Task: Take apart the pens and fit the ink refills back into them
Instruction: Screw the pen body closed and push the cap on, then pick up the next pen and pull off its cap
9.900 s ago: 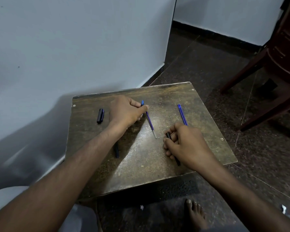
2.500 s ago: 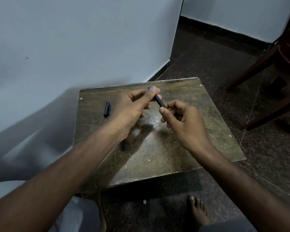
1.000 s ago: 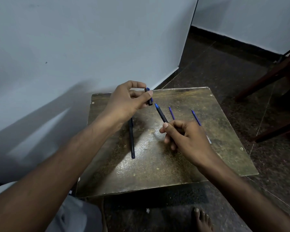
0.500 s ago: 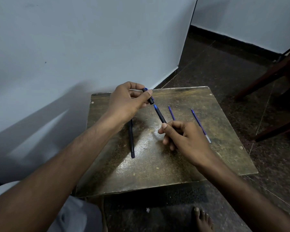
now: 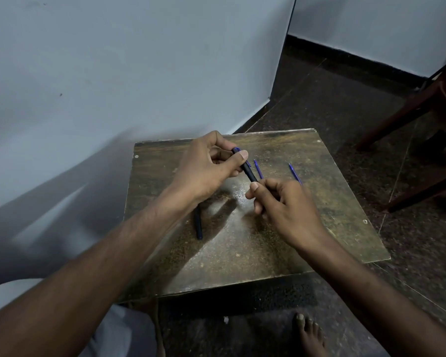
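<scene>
Both hands hold one dark pen (image 5: 248, 170) above the small worn wooden table (image 5: 332, 202). My left hand (image 5: 206, 166) pinches its capped far end between thumb and fingers. My right hand (image 5: 283, 204) grips the near end of the barrel. The cap meets the barrel with no gap showing. A blue ink refill (image 5: 258, 169) lies on the table just right of the pen, and a second blue refill (image 5: 294, 173) lies further right, partly behind my right hand. Another dark pen barrel (image 5: 198, 225) lies on the table under my left wrist.
A pale wall runs along the table's left and far sides. Dark wooden chair legs (image 5: 410, 117) stand on the speckled floor to the right. My bare foot (image 5: 307, 333) rests on the floor below the table's near edge.
The cap in my left hand and the barrel in my right hand have come together, closing the gap where blue showed. The refills and the other barrel lie where they were.
</scene>
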The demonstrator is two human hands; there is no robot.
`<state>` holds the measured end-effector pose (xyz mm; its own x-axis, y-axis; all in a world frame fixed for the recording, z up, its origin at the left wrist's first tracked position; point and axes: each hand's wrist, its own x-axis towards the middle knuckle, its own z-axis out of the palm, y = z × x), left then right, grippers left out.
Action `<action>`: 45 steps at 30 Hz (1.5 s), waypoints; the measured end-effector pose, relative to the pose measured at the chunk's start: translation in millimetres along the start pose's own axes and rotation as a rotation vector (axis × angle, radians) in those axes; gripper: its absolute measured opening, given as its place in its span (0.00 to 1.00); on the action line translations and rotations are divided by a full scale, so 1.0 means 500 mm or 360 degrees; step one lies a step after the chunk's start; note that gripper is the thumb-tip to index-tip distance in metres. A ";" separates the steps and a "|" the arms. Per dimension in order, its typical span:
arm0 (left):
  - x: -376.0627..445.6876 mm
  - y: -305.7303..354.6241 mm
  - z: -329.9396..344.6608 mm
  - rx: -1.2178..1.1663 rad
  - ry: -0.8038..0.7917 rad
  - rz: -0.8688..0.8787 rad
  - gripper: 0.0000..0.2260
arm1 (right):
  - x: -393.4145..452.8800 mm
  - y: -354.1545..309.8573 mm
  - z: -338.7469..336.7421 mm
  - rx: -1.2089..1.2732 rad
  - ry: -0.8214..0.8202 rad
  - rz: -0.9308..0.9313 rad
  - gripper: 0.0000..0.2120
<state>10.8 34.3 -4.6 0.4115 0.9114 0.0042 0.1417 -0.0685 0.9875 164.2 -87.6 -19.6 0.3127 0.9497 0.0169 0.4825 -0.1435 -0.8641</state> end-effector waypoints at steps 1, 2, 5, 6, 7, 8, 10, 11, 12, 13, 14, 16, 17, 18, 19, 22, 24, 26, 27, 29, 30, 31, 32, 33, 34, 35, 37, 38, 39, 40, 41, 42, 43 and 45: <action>-0.001 0.000 0.000 -0.0008 -0.0009 0.0001 0.08 | -0.001 0.000 0.000 0.0002 -0.0003 0.0001 0.14; -0.003 -0.001 0.001 -0.0006 -0.0018 0.0001 0.08 | -0.003 0.000 0.001 0.0015 -0.0008 0.0007 0.14; -0.005 0.000 0.005 0.0033 -0.0013 0.0000 0.08 | -0.006 -0.006 0.005 0.0157 -0.0044 0.0049 0.13; -0.003 0.003 0.004 0.0049 -0.0004 -0.0001 0.07 | -0.004 -0.010 0.004 0.0229 -0.0067 0.0055 0.13; -0.002 0.007 0.002 0.0067 0.0003 -0.0005 0.07 | -0.001 -0.015 0.004 0.0299 -0.0102 0.0053 0.14; 0.000 0.014 -0.002 0.0077 0.0000 -0.0009 0.07 | 0.002 -0.020 0.006 0.0346 -0.0138 0.0046 0.15; 0.008 0.027 -0.019 0.0097 -0.0006 -0.0027 0.06 | 0.003 -0.028 0.017 0.0301 -0.0201 0.0045 0.19; 0.012 0.033 -0.033 0.0143 0.0022 -0.0039 0.06 | -0.001 -0.029 0.027 0.0232 -0.0234 0.0044 0.19; 0.018 0.038 -0.051 0.0225 0.0077 -0.0045 0.07 | -0.006 -0.030 0.037 0.0149 -0.0257 0.0018 0.17; 0.024 0.042 -0.072 0.0332 0.0149 -0.0045 0.07 | -0.012 -0.031 0.048 0.0030 -0.0265 -0.0061 0.15; 0.030 0.043 -0.095 0.0444 0.0217 -0.0048 0.07 | -0.018 -0.030 0.058 -0.0134 -0.0264 -0.0196 0.12; 0.040 0.041 -0.139 0.0660 0.0261 -0.0090 0.07 | -0.028 -0.028 0.079 -0.0577 -0.0313 -0.0520 0.15; 0.042 0.037 -0.155 0.0753 0.0240 -0.0135 0.07 | -0.032 -0.030 0.091 -0.0782 -0.0362 -0.0634 0.18; 0.043 0.031 -0.167 0.0814 0.0210 -0.0188 0.07 | -0.038 -0.034 0.101 -0.0933 -0.0395 -0.0701 0.20; 0.043 0.026 -0.173 0.0851 0.0187 -0.0234 0.07 | -0.043 -0.038 0.110 -0.1023 -0.0409 -0.0743 0.22; 0.044 0.019 -0.179 0.0935 0.0194 -0.0269 0.08 | -0.051 -0.050 0.123 -0.1055 -0.0409 -0.0767 0.18; 0.046 0.016 -0.176 0.0979 0.0196 -0.0270 0.07 | -0.048 -0.056 0.117 -0.0999 -0.0366 -0.0701 0.15; 0.046 0.011 -0.170 0.1056 0.0137 -0.0283 0.08 | -0.040 -0.057 0.108 -0.1004 -0.0320 -0.0603 0.14; 0.045 0.007 -0.165 0.1095 0.0100 -0.0287 0.08 | -0.036 -0.056 0.103 -0.1022 -0.0295 -0.0565 0.12; 0.043 -0.002 -0.151 0.1130 0.0049 -0.0277 0.07 | -0.032 -0.054 0.093 -0.1030 -0.0252 -0.0479 0.09; 0.043 -0.007 -0.144 0.1134 0.0038 -0.0266 0.07 | -0.031 -0.055 0.087 -0.1024 -0.0227 -0.0441 0.07; 0.043 -0.011 -0.138 0.1153 0.0028 -0.0250 0.08 | -0.031 -0.055 0.081 -0.1020 -0.0202 -0.0405 0.06; 0.044 -0.015 -0.134 0.1191 0.0017 -0.0229 0.08 | -0.031 -0.054 0.074 -0.1013 -0.0177 -0.0369 0.04; 0.045 -0.018 -0.130 0.1239 0.0006 -0.0203 0.09 | -0.030 -0.053 0.068 -0.1003 -0.0160 -0.0340 0.04; 0.048 -0.022 -0.128 0.1284 -0.0003 -0.0181 0.10 | -0.029 -0.051 0.063 -0.0991 -0.0152 -0.0315 0.04; 0.050 -0.024 -0.127 0.1323 -0.0009 -0.0165 0.11 | -0.026 -0.048 0.057 -0.0979 -0.0149 -0.0287 0.06; 0.050 -0.027 -0.126 0.1394 0.0005 -0.0129 0.12 | -0.018 -0.042 0.047 -0.0924 -0.0128 -0.0192 0.10; 0.050 -0.028 -0.125 0.1414 0.0034 -0.0094 0.12 | -0.014 -0.040 0.040 -0.0872 -0.0104 -0.0129 0.13; 0.048 -0.028 -0.124 0.1412 0.0075 -0.0044 0.12 | -0.010 -0.038 0.034 -0.0811 -0.0086 -0.0065 0.16; 0.046 -0.026 -0.120 0.1396 0.0115 0.0028 0.11 | -0.007 -0.037 0.028 -0.0736 -0.0078 -0.0008 0.19; 0.044 -0.022 -0.114 0.1379 0.0144 0.0115 0.10 | -0.004 -0.035 0.023 -0.0639 -0.0082 0.0041 0.20; 0.042 -0.017 -0.107 0.1352 0.0144 0.0191 0.09 | -0.001 -0.035 0.019 -0.0510 -0.0097 0.0085 0.20; 0.040 -0.012 -0.099 0.1303 0.0104 0.0229 0.09 | 0.002 -0.034 0.016 -0.0358 -0.0117 0.0122 0.18; 0.038 -0.004 -0.078 0.1074 -0.0088 0.0166 0.11 | 0.003 -0.034 0.011 -0.0075 -0.0135 0.0175 0.13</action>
<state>-16.9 67.5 -0.2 0.4963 0.8655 0.0682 0.6217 -0.4091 0.6679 152.0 -82.2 -7.8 0.2966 0.9473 -0.1211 0.4876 -0.2593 -0.8337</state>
